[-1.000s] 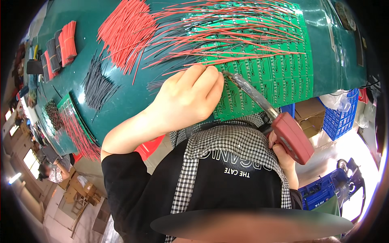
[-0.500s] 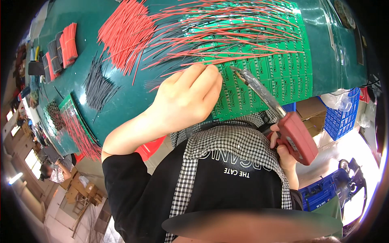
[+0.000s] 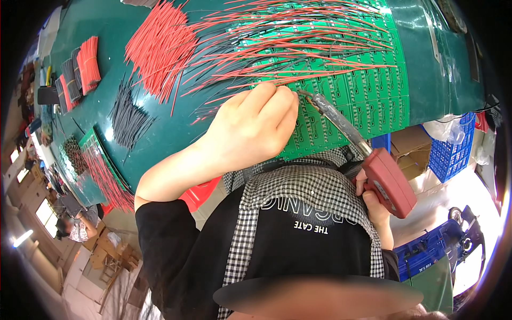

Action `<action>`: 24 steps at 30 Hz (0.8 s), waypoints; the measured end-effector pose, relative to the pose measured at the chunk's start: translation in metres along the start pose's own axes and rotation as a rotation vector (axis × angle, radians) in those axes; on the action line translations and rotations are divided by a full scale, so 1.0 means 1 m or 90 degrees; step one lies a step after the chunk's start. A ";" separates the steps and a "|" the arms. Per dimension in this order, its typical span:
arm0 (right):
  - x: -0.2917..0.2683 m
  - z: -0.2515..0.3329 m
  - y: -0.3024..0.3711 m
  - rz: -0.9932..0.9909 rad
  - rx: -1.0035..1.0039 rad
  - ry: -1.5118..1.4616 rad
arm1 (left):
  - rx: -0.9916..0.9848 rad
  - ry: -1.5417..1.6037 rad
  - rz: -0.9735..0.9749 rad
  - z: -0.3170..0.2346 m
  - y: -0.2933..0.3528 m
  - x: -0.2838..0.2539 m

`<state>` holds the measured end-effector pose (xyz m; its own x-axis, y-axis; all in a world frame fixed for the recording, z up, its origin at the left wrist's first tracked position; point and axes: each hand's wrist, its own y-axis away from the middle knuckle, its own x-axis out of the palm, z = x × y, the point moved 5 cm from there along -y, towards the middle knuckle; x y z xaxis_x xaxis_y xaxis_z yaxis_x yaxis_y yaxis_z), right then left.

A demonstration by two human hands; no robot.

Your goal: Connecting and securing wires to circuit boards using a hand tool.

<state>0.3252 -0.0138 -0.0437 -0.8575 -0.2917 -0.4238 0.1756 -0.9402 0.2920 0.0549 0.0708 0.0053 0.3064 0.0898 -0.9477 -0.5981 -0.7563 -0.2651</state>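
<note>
My left hand (image 3: 250,125) is closed in a pinch over the near left part of a green circuit board panel (image 3: 368,109). Its fingertips are turned away, so whatever they hold is hidden. Red wires (image 3: 312,73) and black wires lie across the panel, their loose ends fanning left past my knuckles. In my right hand (image 3: 375,202) is a soldering gun (image 3: 391,181) with a red body, gripped by its handle. The gun's metal barrel slants up and left, and its dark tip (image 3: 303,94) is right beside my left fingers, over the panel.
Piles of red wires (image 3: 162,50) and black wires (image 3: 129,114) lie on the green table (image 3: 114,32). Bundled wires (image 3: 88,65) sit farther left, near another wired board (image 3: 101,157). A blue crate (image 3: 450,152) stands at right. Another person (image 3: 79,224) is at far left.
The soldering gun's tip has come closer to my left fingers, which have shifted slightly right over the panel. My grip on the gun looks the same.
</note>
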 end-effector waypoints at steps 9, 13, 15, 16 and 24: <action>-0.003 -0.003 0.003 -0.033 0.004 -0.092 | 0.013 0.037 0.010 0.002 -0.001 -0.001; -0.002 0.011 -0.005 0.008 0.016 -0.017 | 0.014 0.042 0.005 0.001 -0.003 -0.001; 0.001 0.012 -0.005 0.028 0.024 -0.033 | 0.008 0.038 0.008 0.001 -0.002 -0.001; 0.001 0.004 -0.001 0.003 0.017 -0.024 | 0.007 0.038 0.008 0.001 -0.002 -0.001; -0.001 0.007 -0.003 0.045 -0.077 0.087 | 0.004 0.029 0.012 0.001 -0.001 -0.001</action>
<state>0.3220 -0.0096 -0.0388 -0.7684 -0.3713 -0.5213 0.2973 -0.9283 0.2231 0.0543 0.0722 0.0064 0.3282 0.0453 -0.9435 -0.6093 -0.7532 -0.2481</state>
